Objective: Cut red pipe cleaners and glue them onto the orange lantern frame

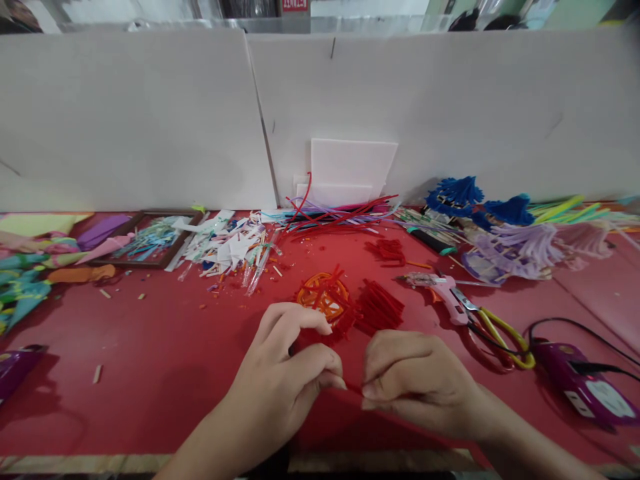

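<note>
Near the front of the red table, my left hand [295,363] pinches one end of a short red strip [354,387] between thumb and fingers, its index finger curled above. The other end of the strip is pinched by my right hand [417,377], its fingers folded together. Just beyond my left hand lies an orange and red openwork piece [325,297]. A bundle of short dark red fuzzy pieces [380,307] sits to its right, beyond my right hand. Farther back is a small red coiled piece [390,251].
A pink glue gun [445,293], yellow-handled scissors [505,333] and a purple power strip [583,387] with black cables lie right. White and coloured scraps [235,247] and a brown frame [135,263] are back left. White panels [150,120] stand behind.
</note>
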`<state>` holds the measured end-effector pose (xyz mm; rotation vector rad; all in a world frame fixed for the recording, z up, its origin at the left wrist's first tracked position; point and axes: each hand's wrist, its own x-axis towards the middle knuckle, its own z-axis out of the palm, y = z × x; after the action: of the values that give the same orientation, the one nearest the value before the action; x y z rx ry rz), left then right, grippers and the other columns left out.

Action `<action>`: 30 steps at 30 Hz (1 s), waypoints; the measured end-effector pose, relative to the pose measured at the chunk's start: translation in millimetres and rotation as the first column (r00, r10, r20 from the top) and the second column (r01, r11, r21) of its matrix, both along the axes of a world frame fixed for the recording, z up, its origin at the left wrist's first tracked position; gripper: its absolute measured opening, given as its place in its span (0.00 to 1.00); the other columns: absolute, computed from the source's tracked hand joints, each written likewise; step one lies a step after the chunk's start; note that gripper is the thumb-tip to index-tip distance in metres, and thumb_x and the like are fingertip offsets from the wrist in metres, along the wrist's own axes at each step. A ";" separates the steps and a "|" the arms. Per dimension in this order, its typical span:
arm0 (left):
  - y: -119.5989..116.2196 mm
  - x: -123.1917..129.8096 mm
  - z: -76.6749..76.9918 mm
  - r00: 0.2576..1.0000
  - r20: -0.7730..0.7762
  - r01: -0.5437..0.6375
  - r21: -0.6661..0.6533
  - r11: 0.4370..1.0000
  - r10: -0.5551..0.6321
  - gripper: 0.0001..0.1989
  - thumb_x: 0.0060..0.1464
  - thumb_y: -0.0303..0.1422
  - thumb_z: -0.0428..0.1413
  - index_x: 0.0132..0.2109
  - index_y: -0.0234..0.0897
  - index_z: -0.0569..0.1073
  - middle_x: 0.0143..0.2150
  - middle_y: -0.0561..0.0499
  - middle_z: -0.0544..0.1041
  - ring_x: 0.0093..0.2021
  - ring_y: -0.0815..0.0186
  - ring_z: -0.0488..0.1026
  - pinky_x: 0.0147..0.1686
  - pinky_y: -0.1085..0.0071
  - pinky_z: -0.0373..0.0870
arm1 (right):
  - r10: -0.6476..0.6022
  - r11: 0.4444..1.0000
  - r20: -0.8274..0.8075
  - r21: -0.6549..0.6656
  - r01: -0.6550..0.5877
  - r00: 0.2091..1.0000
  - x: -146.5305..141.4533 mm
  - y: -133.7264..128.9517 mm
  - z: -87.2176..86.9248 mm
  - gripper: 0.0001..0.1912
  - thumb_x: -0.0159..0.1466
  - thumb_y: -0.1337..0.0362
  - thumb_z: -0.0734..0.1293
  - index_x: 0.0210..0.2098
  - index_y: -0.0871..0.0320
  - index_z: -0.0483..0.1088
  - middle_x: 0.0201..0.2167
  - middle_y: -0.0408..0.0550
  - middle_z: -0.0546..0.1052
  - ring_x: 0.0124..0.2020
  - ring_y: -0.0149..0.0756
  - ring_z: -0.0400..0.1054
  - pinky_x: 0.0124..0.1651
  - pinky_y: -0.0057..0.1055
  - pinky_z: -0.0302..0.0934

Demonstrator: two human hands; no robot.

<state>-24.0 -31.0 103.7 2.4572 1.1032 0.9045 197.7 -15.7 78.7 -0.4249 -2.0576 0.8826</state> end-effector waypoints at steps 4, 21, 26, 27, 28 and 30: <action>6.4 -3.2 3.3 1.000 -0.019 0.018 0.043 0.999 -0.017 0.11 0.54 0.19 0.53 0.31 0.39 0.71 0.45 0.49 0.64 0.49 0.62 0.58 0.48 0.67 0.58 | 0.086 0.996 0.082 0.016 -0.088 0.993 8.5 6.0 2.1 0.11 0.60 0.78 0.67 0.41 0.62 0.73 0.36 0.51 0.79 0.39 0.31 0.73 0.41 0.27 0.68; 28.7 -5.5 -8.2 0.944 0.158 -0.276 -0.097 0.956 0.289 0.11 0.60 0.29 0.50 0.49 0.41 0.68 0.46 0.50 0.76 0.48 0.66 0.72 0.48 0.69 0.68 | -0.275 0.876 -0.163 0.363 0.317 0.947 7.3 32.1 -8.4 0.14 0.57 0.80 0.67 0.41 0.62 0.73 0.33 0.53 0.79 0.38 0.37 0.74 0.39 0.36 0.72; 34.3 3.0 -18.2 0.905 0.177 -0.331 -0.279 0.901 0.387 0.13 0.59 0.33 0.51 0.51 0.39 0.69 0.50 0.46 0.76 0.52 0.63 0.73 0.52 0.62 0.70 | -0.321 0.814 -0.167 0.454 0.361 0.932 3.6 43.8 -26.3 0.16 0.56 0.80 0.67 0.42 0.60 0.74 0.34 0.51 0.80 0.39 0.38 0.75 0.39 0.38 0.72; 34.9 4.3 -18.6 0.904 0.183 -0.329 -0.283 0.901 0.388 0.14 0.58 0.34 0.52 0.51 0.38 0.69 0.50 0.45 0.77 0.51 0.62 0.74 0.52 0.61 0.70 | -0.320 0.815 -0.156 0.457 0.356 0.934 3.6 45.0 -29.2 0.16 0.56 0.80 0.67 0.42 0.60 0.74 0.34 0.51 0.80 0.39 0.38 0.75 0.39 0.39 0.72; 35.3 5.5 -18.6 0.902 0.190 -0.328 -0.283 0.901 0.388 0.14 0.57 0.33 0.52 0.50 0.38 0.69 0.50 0.44 0.77 0.51 0.62 0.74 0.51 0.60 0.71 | -0.324 0.817 -0.143 0.457 0.353 0.935 3.7 45.9 -31.6 0.16 0.56 0.80 0.67 0.42 0.60 0.74 0.35 0.51 0.80 0.40 0.39 0.75 0.40 0.39 0.72; 35.9 7.3 -17.9 0.898 0.207 -0.327 -0.278 0.903 0.389 0.14 0.57 0.33 0.53 0.50 0.37 0.68 0.49 0.43 0.77 0.50 0.61 0.75 0.51 0.59 0.71 | -0.338 0.815 -0.123 0.458 0.355 0.933 4.5 46.9 -34.8 0.16 0.56 0.80 0.67 0.41 0.60 0.75 0.34 0.51 0.80 0.39 0.39 0.75 0.40 0.39 0.72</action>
<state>-16.7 4.9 85.9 1.9093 1.5004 1.0890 202.2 31.1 43.9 -0.4852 -1.9882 0.1493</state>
